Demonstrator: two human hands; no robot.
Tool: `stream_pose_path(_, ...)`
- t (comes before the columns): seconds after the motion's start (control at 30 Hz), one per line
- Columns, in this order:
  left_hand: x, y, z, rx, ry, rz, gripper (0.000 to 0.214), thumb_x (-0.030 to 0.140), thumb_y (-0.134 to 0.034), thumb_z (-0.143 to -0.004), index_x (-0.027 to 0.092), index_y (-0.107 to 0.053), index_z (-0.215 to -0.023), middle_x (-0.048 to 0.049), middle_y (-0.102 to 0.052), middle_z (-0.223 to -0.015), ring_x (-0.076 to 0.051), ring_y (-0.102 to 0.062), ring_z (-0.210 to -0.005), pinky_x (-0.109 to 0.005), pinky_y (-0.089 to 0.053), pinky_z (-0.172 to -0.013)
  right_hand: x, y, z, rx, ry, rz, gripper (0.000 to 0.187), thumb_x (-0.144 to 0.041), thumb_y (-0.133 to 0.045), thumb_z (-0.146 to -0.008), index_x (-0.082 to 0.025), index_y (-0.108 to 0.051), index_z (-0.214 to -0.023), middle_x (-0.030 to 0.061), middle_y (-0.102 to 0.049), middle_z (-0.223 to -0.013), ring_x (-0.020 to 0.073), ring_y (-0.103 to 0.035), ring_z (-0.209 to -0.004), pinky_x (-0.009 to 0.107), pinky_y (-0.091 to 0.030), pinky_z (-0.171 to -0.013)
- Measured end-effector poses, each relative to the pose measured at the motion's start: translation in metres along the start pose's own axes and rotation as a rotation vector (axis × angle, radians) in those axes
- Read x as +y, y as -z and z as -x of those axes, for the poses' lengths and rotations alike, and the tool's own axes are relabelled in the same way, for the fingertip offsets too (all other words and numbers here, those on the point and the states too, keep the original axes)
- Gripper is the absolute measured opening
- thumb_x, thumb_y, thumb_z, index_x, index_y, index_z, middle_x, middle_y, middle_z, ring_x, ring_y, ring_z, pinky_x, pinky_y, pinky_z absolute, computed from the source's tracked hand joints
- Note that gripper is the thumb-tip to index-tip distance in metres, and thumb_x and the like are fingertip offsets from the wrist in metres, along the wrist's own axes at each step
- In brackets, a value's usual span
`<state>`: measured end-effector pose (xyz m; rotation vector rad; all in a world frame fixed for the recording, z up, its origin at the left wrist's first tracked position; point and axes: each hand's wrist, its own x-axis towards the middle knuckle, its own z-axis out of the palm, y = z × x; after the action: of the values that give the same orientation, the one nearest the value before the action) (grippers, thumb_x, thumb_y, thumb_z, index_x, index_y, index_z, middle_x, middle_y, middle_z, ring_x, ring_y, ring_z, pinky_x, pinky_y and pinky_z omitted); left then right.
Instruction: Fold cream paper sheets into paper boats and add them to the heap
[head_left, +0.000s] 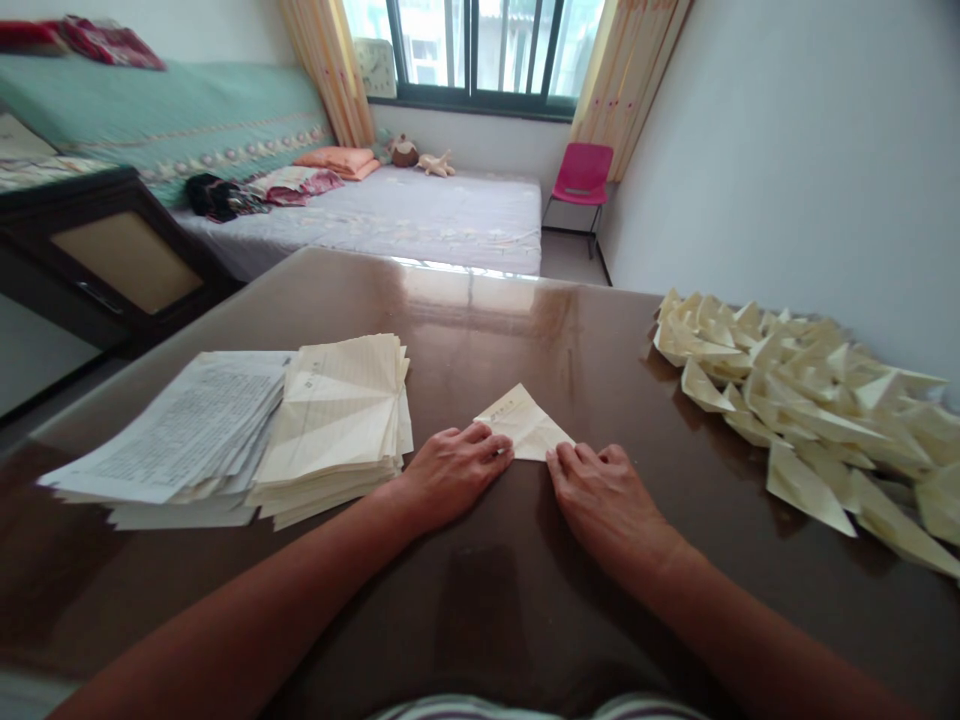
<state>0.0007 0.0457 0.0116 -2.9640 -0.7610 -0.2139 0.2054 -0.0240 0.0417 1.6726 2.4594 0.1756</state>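
So the half-folded sheet (525, 425) sits on the bench (480, 330) near the middle, a bit toward the near edge. It's a pale triangle pointing away from the person. The left hand (454, 470) is on its near left corner and the right hand (604, 495) on its near right corner. Neither grip is closed round anything: fingers loosely bent, tips pressing the paper flat against the bench.

Progress, going by how things lie: on the right there's a big heap of folded pieces (810, 400), all pointy and cream-coloured, so plenty looks done. On the left, a stack of creased sheets (337, 420) touches a stack of printed sheets (180, 430), both fairly thick, so I'd guess there's a lot left. The piece under the hands looks only a few folds in next to the finished ones.

The bench is dark brown and glossy, and you can see the window's reflection at the far side. Past it there's a bed (420, 215) with a light cover, some clothes and a couple of soft toys on it. A pink chair (583, 175) stands in the far corner under the window (480, 45), with orange curtains on both sides. There's a plain pale wall (787, 150) on the right and a dark cabinet (105, 250) on the left.
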Motion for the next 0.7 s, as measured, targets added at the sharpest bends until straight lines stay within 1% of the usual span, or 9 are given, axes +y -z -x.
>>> stream_pose_path(0.07,0.0,0.0,0.0,0.001,0.003,0.0,0.029,0.023,-0.045,-0.094,0.025,-0.055,-0.122,-0.004,-0.059,-0.122,-0.019,-0.05,-0.109,-0.029,-0.045,-0.076,0.001,0.004,0.001,-0.025,-0.032,-0.006,0.018,-0.006,-0.05,-0.084,-0.014,-0.067,-0.086,0.0155,-0.063,-0.087,0.0281,-0.055,-0.081,0.04,-0.031,-0.063)
stream_pose_path(0.13,0.0,0.0,0.0,-0.001,0.006,0.006,0.029,0.023,-0.046,-0.094,0.025,-0.055,-0.121,-0.0039,-0.06,-0.121,-0.019,-0.051,-0.108,-0.029,-0.045,-0.077,0.001,0.005,-0.001,0.002,-0.056,-0.023,0.017,-0.009,-0.05,-0.085,-0.016,-0.066,-0.086,0.0146,-0.064,-0.089,0.0291,-0.056,-0.085,0.039,-0.033,-0.064)
stream_pose_path(0.2,-0.001,0.0,0.0,-0.001,0.0,0.022,0.029,0.024,-0.046,-0.094,0.025,-0.055,-0.121,-0.0038,-0.06,-0.12,-0.019,-0.052,-0.108,-0.029,-0.045,-0.079,-0.001,0.003,-0.005,0.053,-0.054,-0.052,0.019,-0.012,-0.049,-0.088,-0.018,-0.065,-0.096,0.0133,-0.064,-0.1,0.0278,-0.056,-0.091,0.038,-0.036,-0.066)
stream_pose_path(0.27,-0.003,0.0,0.0,0.02,0.009,0.032,0.029,0.025,-0.045,-0.095,0.026,-0.055,-0.121,-0.0035,-0.06,-0.122,-0.02,-0.051,-0.111,-0.031,-0.046,-0.083,-0.003,-0.003,-0.01,0.093,-0.033,-0.078,0.024,-0.014,-0.048,-0.09,-0.02,-0.062,-0.11,0.0118,-0.061,-0.115,0.0255,-0.055,-0.095,0.036,-0.039,-0.068)
stream_pose_path(0.33,-0.007,0.001,0.0,0.061,0.069,0.023,0.031,0.026,-0.044,-0.095,0.026,-0.054,-0.125,-0.004,-0.057,-0.128,-0.022,-0.048,-0.117,-0.034,-0.045,-0.09,-0.003,-0.01,-0.013,0.121,-0.013,-0.093,0.031,-0.015,-0.048,-0.091,-0.02,-0.058,-0.12,0.0103,-0.058,-0.125,0.0249,-0.054,-0.1,0.035,-0.041,-0.073)
stream_pose_path(0.4,-0.011,0.002,0.001,0.087,0.161,0.011,0.034,0.025,-0.044,-0.094,0.025,-0.052,-0.128,-0.0064,-0.053,-0.133,-0.024,-0.047,-0.119,-0.038,-0.044,-0.094,0.001,-0.017,-0.017,0.146,-0.004,-0.105,0.034,-0.016,-0.048,-0.092,-0.02,-0.056,-0.124,0.0093,-0.057,-0.128,0.0255,-0.053,-0.103,0.036,-0.042,-0.078)
stream_pose_path(0.47,-0.014,0.003,0.003,0.079,0.219,0.026,0.037,0.023,-0.046,-0.093,0.023,-0.051,-0.129,-0.0086,-0.051,-0.135,-0.024,-0.05,-0.116,-0.04,-0.046,-0.095,0.007,-0.023,-0.019,0.171,0.014,-0.13,0.034,-0.016,-0.049,-0.091,-0.02,-0.056,-0.125,0.0092,-0.059,-0.127,0.0256,-0.052,-0.105,0.037,-0.043,-0.083)
stream_pose_path(0.6,-0.017,0.002,0.005,0.053,0.195,0.153,0.047,0.012,-0.047,-0.086,0.025,-0.05,-0.131,-0.0066,-0.049,-0.138,-0.022,-0.053,-0.112,-0.038,-0.048,-0.096,0.02,-0.035,-0.025,0.243,0.049,-0.218,0.036,-0.014,-0.049,-0.091,-0.018,-0.056,-0.127,0.0095,-0.059,-0.127,0.0244,-0.05,-0.111,0.037,-0.043,-0.091)
stream_pose_path(0.7,-0.018,0.001,0.004,0.086,0.185,0.321,0.052,0.007,-0.046,-0.083,0.026,-0.05,-0.132,-0.006,-0.049,-0.137,-0.021,-0.052,-0.116,-0.038,-0.046,-0.101,0.027,-0.043,-0.029,0.295,0.037,-0.298,0.035,-0.012,-0.046,-0.092,-0.017,-0.059,-0.124,0.0093,-0.061,-0.126,0.0232,-0.05,-0.113,0.037,-0.043,-0.094)
